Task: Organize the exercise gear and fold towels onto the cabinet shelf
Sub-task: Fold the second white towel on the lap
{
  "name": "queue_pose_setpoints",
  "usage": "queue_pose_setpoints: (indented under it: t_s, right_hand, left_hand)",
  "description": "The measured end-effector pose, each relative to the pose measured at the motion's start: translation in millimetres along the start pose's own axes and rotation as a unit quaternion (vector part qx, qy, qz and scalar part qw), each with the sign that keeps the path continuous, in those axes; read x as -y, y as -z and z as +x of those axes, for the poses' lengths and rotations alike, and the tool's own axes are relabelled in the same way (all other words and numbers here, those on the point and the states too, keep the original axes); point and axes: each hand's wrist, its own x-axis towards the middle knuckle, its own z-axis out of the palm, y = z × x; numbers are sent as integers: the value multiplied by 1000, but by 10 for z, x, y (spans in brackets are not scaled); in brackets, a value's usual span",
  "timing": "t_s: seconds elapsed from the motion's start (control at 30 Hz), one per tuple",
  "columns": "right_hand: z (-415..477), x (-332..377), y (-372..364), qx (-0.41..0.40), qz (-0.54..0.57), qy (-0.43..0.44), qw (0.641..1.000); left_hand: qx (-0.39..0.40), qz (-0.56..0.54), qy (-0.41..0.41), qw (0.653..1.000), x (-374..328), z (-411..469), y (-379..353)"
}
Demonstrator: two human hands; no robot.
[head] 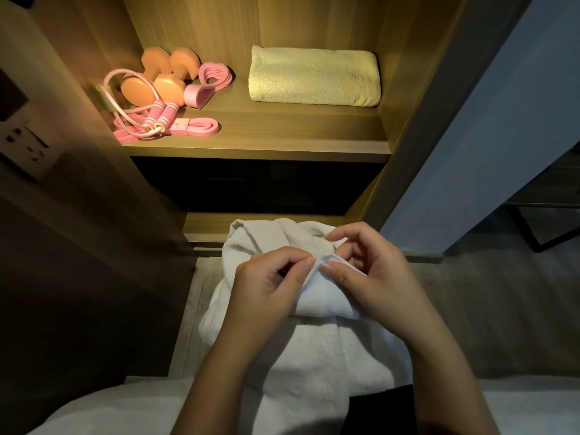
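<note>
A white towel (314,350) hangs crumpled in front of me, below the cabinet. My left hand (266,287) and my right hand (367,277) each pinch its edge close together near the top. On the lit wooden shelf (282,136) lies a folded yellow towel (314,76) at the right. At the shelf's left sit two orange dumbbells (157,80), a pink jump rope (157,116), a pink resistance band (201,127) and a pink heart-shaped grip piece (210,80).
Below the shelf is a dark compartment (257,186), then a lower wooden ledge (219,224). A wall socket (25,142) is at the left. The open cabinet door (470,120) stands at the right. White bedding (110,409) lies beneath.
</note>
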Motion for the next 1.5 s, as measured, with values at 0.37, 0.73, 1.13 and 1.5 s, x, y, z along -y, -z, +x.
queue_pose_setpoints:
  t_s: [0.37, 0.73, 1.13, 1.5]
  right_hand:
    - [9, -15, 59, 24, -37, 12, 999]
    - [94, -17, 199, 38, -176, 54, 982]
    - [868, 1021, 750, -20, -152, 211, 965]
    - [1161, 2221, 1247, -82, -164, 303, 935]
  left_hand:
    - [11, 21, -36, 999, 54, -11, -29]
    - [65, 145, -69, 985, 145, 69, 3]
    - [-38, 36, -143, 988, -307, 769, 108]
    - [-91, -1, -160, 983, -1100, 1293, 341]
